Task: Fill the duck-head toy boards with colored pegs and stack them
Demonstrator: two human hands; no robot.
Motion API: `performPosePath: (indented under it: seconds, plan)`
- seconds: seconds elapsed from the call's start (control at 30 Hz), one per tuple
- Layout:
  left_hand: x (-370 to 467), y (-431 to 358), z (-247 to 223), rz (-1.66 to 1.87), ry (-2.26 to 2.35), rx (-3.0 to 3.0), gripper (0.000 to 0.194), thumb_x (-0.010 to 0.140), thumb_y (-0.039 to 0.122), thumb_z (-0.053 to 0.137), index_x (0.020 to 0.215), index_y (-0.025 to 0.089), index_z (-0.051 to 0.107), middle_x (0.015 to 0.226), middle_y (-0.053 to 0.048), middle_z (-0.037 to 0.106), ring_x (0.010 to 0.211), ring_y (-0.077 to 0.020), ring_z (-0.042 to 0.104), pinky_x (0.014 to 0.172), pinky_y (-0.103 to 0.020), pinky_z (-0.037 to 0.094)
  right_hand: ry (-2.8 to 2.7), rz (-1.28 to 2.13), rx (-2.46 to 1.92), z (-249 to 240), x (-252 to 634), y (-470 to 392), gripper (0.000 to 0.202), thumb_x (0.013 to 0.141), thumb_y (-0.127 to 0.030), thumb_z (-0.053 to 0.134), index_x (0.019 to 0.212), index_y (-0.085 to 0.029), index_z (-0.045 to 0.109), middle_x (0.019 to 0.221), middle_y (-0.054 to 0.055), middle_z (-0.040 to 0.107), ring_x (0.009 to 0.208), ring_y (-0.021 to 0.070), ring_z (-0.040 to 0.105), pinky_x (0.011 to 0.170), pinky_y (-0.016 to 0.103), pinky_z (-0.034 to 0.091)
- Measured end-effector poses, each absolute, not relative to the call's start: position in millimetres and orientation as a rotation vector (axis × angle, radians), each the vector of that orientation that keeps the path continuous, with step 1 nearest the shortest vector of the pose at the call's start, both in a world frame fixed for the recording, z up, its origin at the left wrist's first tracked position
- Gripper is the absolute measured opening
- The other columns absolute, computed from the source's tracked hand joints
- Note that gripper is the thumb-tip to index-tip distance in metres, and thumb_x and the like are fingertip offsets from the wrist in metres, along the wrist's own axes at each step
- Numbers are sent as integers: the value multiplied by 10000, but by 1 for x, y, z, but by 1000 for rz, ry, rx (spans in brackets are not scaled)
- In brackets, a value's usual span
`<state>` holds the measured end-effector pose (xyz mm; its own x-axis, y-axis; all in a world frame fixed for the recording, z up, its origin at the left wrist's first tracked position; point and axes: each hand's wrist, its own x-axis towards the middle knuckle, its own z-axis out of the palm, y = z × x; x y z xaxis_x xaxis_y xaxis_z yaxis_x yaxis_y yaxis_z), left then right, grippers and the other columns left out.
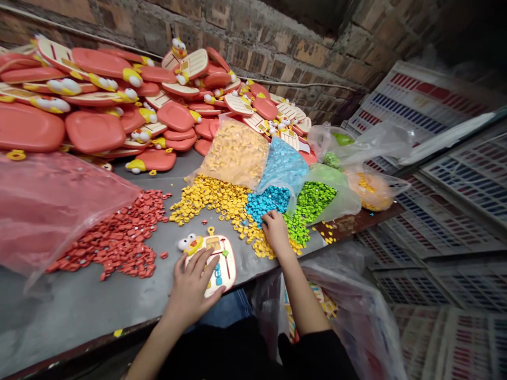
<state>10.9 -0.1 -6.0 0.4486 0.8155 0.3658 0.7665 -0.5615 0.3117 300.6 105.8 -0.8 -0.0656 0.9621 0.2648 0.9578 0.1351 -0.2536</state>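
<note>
A cream toy panel with a yellow duck head and bulging eyes (227,272) lies on the grey table. It has blue buttons, a green slider piece and a red slot. My left hand (194,279) holds it at its left and lower side, fingers spread over its face and thumb along the bottom. My right hand (276,232) is at the front of the small blue button pile (269,203), with its fingers curled together; what lies between the fingertips is hidden. Yellow buttons (216,198) spread beside the blue ones, and green buttons (315,200) lie to the right.
Red buttons (122,240) spill from a clear bag (59,206) at left. Bags of yellow (235,150) and blue pieces (283,161) stand behind. Stacked red-backed duck toys (99,129) line the brick wall. Crates (420,100) rise at right; a plastic-lined container (356,311) sits below the table edge.
</note>
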Motion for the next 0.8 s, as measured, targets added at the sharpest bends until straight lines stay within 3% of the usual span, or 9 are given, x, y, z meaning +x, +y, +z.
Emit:
performPosePath:
  seconds: [0.27,0.57,0.8]
  plan:
    - [16,-2,0,754,1470,2513,464,809,393,560,1243,229,579,1333,-105,574,1228,-298,495,1104,-500,169,-1853,253,-1575,12,276,92,237,797,-61,451,913,-198,606,930,75,611,861,215,572,780,330,470]
    - [16,-1,3,736,1471,2502,468,810,381,563,1244,209,574,1345,-111,566,1238,-298,484,1095,-505,177,-1998,632,-1165,16,203,83,141,850,-98,517,885,-202,607,904,52,627,849,182,602,756,296,502]
    - [16,-1,2,723,1471,2507,490,803,392,573,1261,215,568,1351,-110,558,1245,-304,479,1102,-511,174,-2178,436,-1193,5,198,70,161,909,-144,503,895,-209,649,935,81,657,922,220,572,828,369,492]
